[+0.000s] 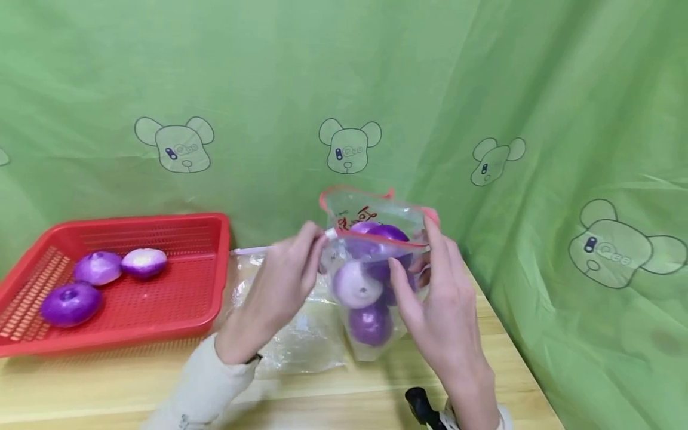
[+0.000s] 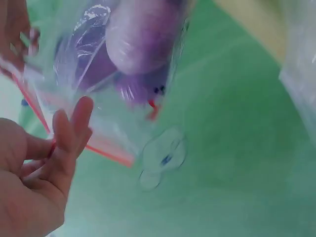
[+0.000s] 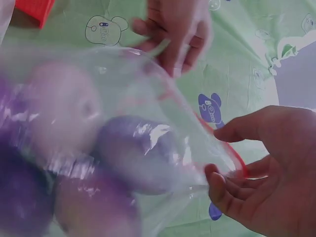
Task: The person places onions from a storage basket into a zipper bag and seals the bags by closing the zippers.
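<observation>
A clear plastic zip bag (image 1: 367,355) with a red-edged mouth hangs upright between both hands, its top parted. Several purple onions (image 1: 369,325) show through its film. At the left end of the mouth, my left hand (image 1: 279,280) pinches the bag's edge near a white slider (image 1: 331,233). My right hand (image 1: 446,304) holds the opposite side of the mouth; in the right wrist view its fingers curl around the red-edged corner. The left wrist view shows my left thumb and fingers on the red strip.
A red plastic basket (image 1: 145,221) at the left contains three purple onions (image 1: 71,304). Behind the held bag, another clear bag (image 1: 306,343) lies flat on the wooden table (image 1: 322,397). A green curtain (image 1: 269,71) hangs behind and along the right.
</observation>
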`<move>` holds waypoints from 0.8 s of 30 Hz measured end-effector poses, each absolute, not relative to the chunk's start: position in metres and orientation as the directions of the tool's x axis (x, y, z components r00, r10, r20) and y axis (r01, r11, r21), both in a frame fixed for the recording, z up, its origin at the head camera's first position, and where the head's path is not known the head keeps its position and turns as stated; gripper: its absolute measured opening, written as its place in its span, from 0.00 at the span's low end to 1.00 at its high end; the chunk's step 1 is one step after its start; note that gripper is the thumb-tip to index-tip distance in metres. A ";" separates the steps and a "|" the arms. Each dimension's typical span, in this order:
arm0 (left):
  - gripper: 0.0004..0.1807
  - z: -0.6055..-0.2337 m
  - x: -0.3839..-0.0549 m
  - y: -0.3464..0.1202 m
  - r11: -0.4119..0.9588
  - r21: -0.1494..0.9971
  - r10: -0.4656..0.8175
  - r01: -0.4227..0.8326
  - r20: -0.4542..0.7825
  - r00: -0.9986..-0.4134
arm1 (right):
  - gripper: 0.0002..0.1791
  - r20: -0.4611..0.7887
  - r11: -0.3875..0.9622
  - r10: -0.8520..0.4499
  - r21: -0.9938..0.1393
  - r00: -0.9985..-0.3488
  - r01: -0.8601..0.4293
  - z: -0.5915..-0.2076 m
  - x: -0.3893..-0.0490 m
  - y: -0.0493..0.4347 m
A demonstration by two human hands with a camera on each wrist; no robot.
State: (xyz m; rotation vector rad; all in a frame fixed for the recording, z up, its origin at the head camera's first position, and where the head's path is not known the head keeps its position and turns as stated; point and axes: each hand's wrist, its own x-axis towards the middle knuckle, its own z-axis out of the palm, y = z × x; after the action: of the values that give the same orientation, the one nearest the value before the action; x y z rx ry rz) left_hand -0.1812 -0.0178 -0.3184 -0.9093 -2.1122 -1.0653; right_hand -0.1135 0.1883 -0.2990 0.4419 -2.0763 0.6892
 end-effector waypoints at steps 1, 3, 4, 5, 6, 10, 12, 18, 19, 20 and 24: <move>0.04 -0.310 -0.184 -0.019 0.446 0.411 0.286 0.795 0.776 -0.562 | 0.40 0.844 0.788 -0.040 -0.302 -0.535 -0.536 -0.299 -0.115 0.189; 0.04 -0.293 -0.189 -0.021 0.457 0.362 0.240 0.813 0.830 -0.504 | 0.35 0.862 0.802 -0.021 -0.287 -0.506 -0.523 -0.298 -0.117 0.190; 0.05 -0.286 -0.191 -0.021 0.454 0.337 0.220 0.825 0.855 -0.470 | 0.31 0.868 0.815 -0.013 -0.277 -0.496 -0.508 -0.298 -0.118 0.191; 0.05 -0.280 -0.192 -0.022 0.454 0.308 0.202 0.836 0.878 -0.434 | 0.27 0.876 0.828 -0.004 -0.267 -0.482 -0.493 -0.297 -0.119 0.191; 0.06 -0.274 -0.193 -0.022 0.451 0.279 0.189 0.847 0.898 -0.397 | 0.23 0.883 0.840 0.002 -0.257 -0.470 -0.479 -0.297 -0.119 0.192; 0.04 -0.265 -0.193 -0.027 0.438 0.175 0.136 0.882 0.957 -0.258 | 0.15 0.896 0.856 0.021 -0.245 -0.443 -0.454 -0.296 -0.122 0.197; 0.03 -0.267 -0.190 -0.035 0.446 0.163 0.098 0.880 0.969 -0.229 | 0.15 0.896 0.839 -0.002 -0.240 -0.443 -0.489 -0.296 -0.125 0.201; 0.04 -0.291 -0.177 -0.063 0.472 0.230 0.027 0.851 0.961 -0.275 | 0.17 0.836 0.824 -0.179 -0.161 -0.519 -0.544 -0.301 -0.136 0.219; 0.05 -0.296 -0.175 -0.068 0.481 0.232 0.018 0.846 0.962 -0.274 | 0.19 0.825 0.830 -0.196 -0.148 -0.530 -0.537 -0.302 -0.138 0.221; 0.06 -0.300 -0.173 -0.071 0.489 0.232 0.008 0.841 0.963 -0.270 | 0.21 0.817 0.834 -0.204 -0.143 -0.539 -0.533 -0.303 -0.140 0.223; 0.15 -0.314 -0.166 -0.084 0.516 0.245 -0.031 0.821 0.963 -0.268 | 0.22 0.815 0.798 -0.210 -0.176 -0.540 -0.576 -0.308 -0.148 0.227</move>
State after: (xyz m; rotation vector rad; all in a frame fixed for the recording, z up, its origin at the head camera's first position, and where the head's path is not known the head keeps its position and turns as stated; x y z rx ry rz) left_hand -0.1664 -0.0844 -0.3141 -0.6837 -1.6416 -0.9536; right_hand -0.1484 0.2266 -0.3079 0.5798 -2.1305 0.5463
